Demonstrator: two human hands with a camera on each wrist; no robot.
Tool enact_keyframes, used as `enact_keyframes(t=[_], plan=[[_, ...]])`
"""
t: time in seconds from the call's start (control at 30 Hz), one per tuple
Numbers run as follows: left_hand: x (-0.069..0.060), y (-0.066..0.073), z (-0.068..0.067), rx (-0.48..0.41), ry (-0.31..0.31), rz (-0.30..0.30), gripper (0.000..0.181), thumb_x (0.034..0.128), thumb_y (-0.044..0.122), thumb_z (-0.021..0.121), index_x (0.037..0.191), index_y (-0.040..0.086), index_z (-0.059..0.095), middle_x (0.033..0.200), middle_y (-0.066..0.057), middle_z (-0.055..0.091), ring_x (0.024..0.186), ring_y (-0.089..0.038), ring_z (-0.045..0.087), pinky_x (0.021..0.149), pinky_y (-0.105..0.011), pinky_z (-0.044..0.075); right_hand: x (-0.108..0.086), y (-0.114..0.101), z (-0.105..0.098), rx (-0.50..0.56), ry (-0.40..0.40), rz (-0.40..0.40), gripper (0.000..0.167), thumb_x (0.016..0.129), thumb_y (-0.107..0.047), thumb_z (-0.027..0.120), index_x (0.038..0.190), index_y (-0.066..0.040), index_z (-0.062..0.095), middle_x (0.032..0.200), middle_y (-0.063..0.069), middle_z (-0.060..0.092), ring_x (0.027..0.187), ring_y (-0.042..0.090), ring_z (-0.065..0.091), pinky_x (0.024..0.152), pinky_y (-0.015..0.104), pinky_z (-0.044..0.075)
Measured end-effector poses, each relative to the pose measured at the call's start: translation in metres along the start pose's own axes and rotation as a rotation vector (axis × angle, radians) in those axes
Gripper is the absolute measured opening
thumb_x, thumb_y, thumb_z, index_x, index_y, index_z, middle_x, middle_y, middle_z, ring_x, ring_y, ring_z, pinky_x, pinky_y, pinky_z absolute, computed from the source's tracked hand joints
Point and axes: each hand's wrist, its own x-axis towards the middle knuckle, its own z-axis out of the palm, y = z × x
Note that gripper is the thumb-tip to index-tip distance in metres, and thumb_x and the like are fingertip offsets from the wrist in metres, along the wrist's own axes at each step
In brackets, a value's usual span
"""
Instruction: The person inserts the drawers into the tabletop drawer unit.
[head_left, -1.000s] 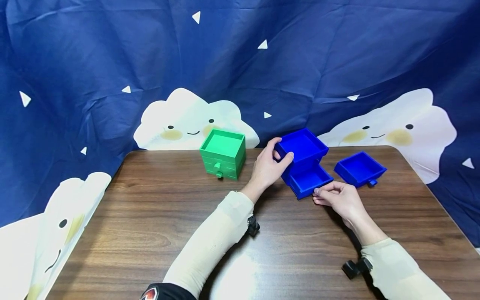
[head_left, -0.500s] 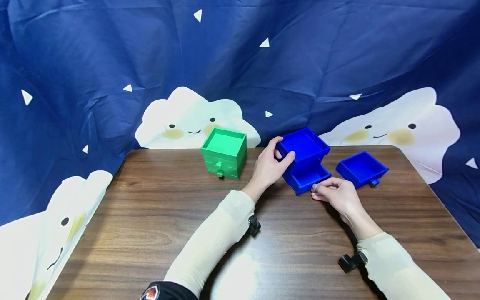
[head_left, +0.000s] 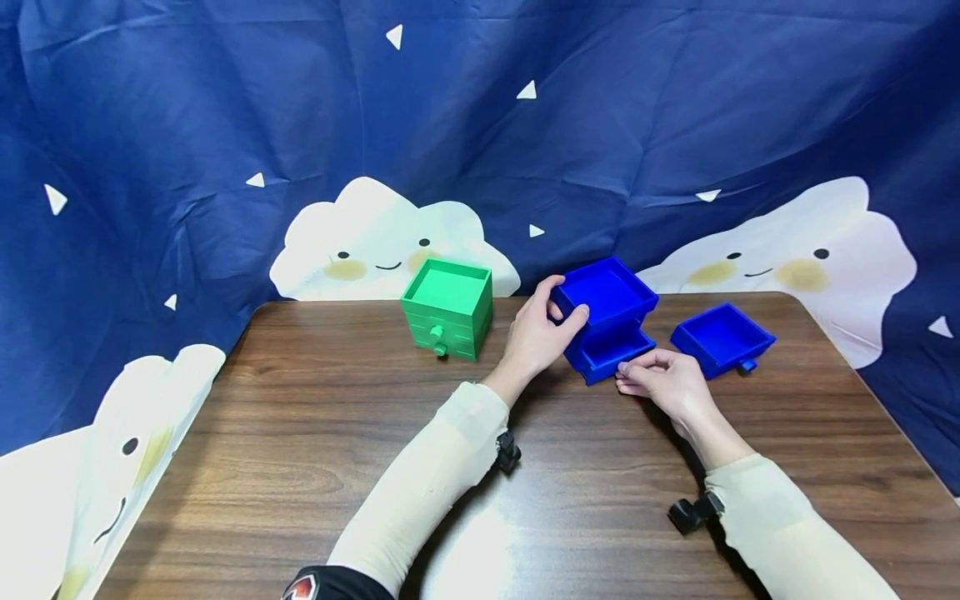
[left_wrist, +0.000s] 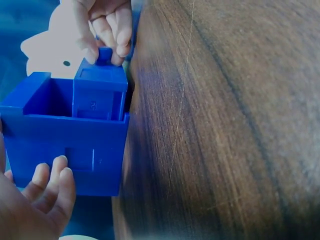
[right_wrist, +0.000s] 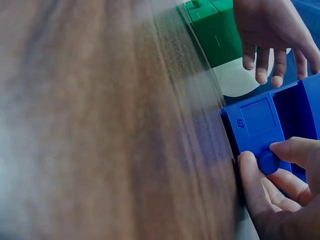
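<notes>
A blue mini drawer cabinet (head_left: pixel 607 292) stands near the table's back edge, its lower drawer (head_left: pixel 602 370) partly pulled out and the slot above it vacant. My left hand (head_left: pixel 534 335) grips the cabinet's left side, thumb at the upper front edge; in the left wrist view its fingers (left_wrist: pixel 61 185) lie against the side wall. At the drawer's front, my right hand (head_left: pixel 667 385) pinches the round knob (right_wrist: pixel 268 162) between thumb and fingers. A second blue drawer (head_left: pixel 723 335) lies loose to the cabinet's right, knob towards the front right.
To the left stands a green drawer cabinet (head_left: pixel 450 292) with its drawers in and knobs facing forward. The wooden table (head_left: pixel 360 450) ends just behind the cabinets, where a blue cloth (head_left: pixel 450 108) with cloud patterns hangs.
The lower blue drawer has slid further into the cabinet, with my right hand moving left and away from me along with it. My left hand keeps its grip in place.
</notes>
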Motion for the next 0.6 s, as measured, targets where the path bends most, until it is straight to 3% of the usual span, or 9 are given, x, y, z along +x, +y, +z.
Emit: enact_keyframes(t=[0.23,0.6], plan=[[0.001,-0.001,0.001,0.004,-0.005,0.005,0.061,0.101,0.047,0.067,0.156,0.025,0.051,0.104,-0.006,0.066,0.088,-0.018,0.06,0.075,-0.028,0.046,0.006,-0.001,0.002,0.019,-0.002,-0.01,0.006,0.101,0.003,0.069,0.097,0.006,0.066,0.084,-0.002,0.078,0.078,0.008,0.079,0.079,0.028,0.066],[0.0,0.0,0.002,-0.003,0.012,-0.001,0.061,0.1003,0.047,0.069,0.155,0.025,0.053,0.103,-0.005,0.066,0.087,-0.017,0.059,0.075,-0.029,0.046,0.017,-0.004,0.008,0.011,0.005,0.009,0.011,0.101,0.002,0.069,0.103,0.012,0.065,0.084,-0.002,0.077,0.076,0.008,0.079,0.078,0.027,0.066]])
